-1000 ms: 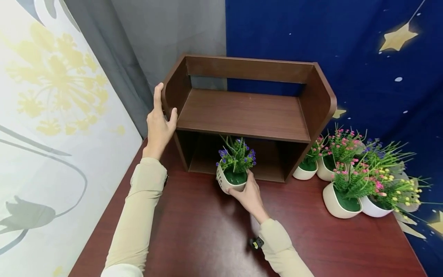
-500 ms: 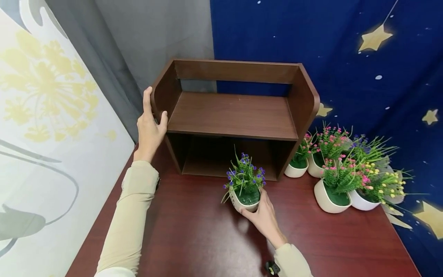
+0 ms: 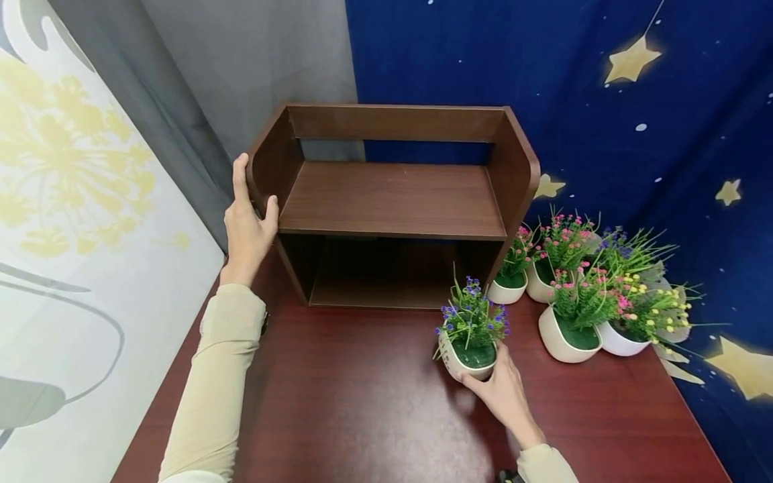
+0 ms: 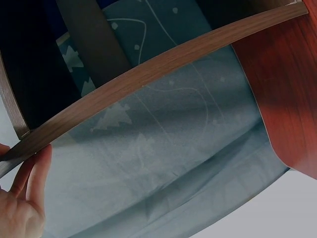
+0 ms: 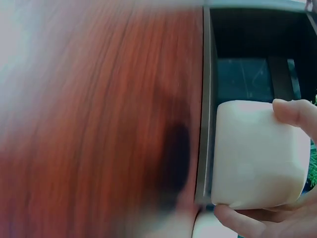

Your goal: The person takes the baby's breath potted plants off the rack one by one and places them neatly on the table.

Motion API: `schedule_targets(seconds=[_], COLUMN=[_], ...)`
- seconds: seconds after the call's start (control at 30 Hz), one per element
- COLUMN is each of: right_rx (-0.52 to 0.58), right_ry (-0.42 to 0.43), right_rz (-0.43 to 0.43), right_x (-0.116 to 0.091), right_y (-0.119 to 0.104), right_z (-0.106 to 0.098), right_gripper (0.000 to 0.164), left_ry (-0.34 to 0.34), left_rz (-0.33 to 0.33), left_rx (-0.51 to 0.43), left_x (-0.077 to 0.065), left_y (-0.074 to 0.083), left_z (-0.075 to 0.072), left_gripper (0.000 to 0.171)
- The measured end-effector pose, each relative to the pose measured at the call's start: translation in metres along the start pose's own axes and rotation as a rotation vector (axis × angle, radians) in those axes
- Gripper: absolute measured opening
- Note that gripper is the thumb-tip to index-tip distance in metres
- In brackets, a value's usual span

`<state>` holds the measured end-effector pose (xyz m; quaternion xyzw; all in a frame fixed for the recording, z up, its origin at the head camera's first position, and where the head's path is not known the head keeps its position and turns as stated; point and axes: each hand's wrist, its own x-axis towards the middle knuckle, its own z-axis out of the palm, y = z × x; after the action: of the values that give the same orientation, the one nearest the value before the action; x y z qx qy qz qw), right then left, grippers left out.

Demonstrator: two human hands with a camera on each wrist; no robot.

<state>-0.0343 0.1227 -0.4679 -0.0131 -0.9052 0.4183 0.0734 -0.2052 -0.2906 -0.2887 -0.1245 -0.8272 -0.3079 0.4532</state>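
Observation:
A brown wooden two-tier shelf (image 3: 392, 198) stands at the back of the table. My left hand (image 3: 244, 235) grips its left side panel by the upper edge, with thumb inside and fingers outside; in the left wrist view, fingers touch the panel's edge (image 4: 148, 73). My right hand (image 3: 506, 397) holds a potted plant (image 3: 471, 329) with purple flowers in a white pot, thumb and fingers on opposite sides. It is off the table in front of the shelf's lower right. In the right wrist view, the smooth white pot (image 5: 257, 156) hides part of the shelf.
Several potted plants are grouped right of the shelf, including a pink-flowered one (image 3: 570, 335) in front and a yellow-flowered one (image 3: 628, 335). The reddish-brown table (image 3: 362, 396) extends before the shelf. A blue curtain (image 3: 447, 54) hangs behind, and a white patterned panel (image 3: 109, 288) borders the left.
My right hand has drawn the purple-flowered plant away from the shelf's lower opening, toward me and to the right. The left hand stays on the side panel while the head view shifts.

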Motion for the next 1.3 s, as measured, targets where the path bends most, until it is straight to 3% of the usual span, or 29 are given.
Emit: schedule_targets(seconds=[0.33, 0.63, 0.93, 1.3], right_rx=[-0.029, -0.026, -0.008, 0.008], right_ry=[0.047, 0.101, 0.132, 0.124], right_rz=[0.082, 0.122, 0.111, 0.109], right_x=[0.003, 0.017, 0.037, 0.047], right_y=[0.023, 0.038, 0.056, 0.067], right_z=[-0.021, -0.039, -0.041, -0.041], right_gripper=[0.092, 0.094, 0.096, 0.097], left_ry=[0.014, 0.017, 0.004, 0.01], left_rz=[-0.011, -0.009, -0.004, 0.003], left_rx=[0.008, -0.009, 0.0, -0.005], left_x=[-0.001, 0.0, 0.001, -0.001], left_y=[-0.003, 0.003, 0.001, 0.003], left_z=[-0.002, -0.003, 0.0, -0.001], left_gripper=[0.066, 0.065, 0.065, 0.066])
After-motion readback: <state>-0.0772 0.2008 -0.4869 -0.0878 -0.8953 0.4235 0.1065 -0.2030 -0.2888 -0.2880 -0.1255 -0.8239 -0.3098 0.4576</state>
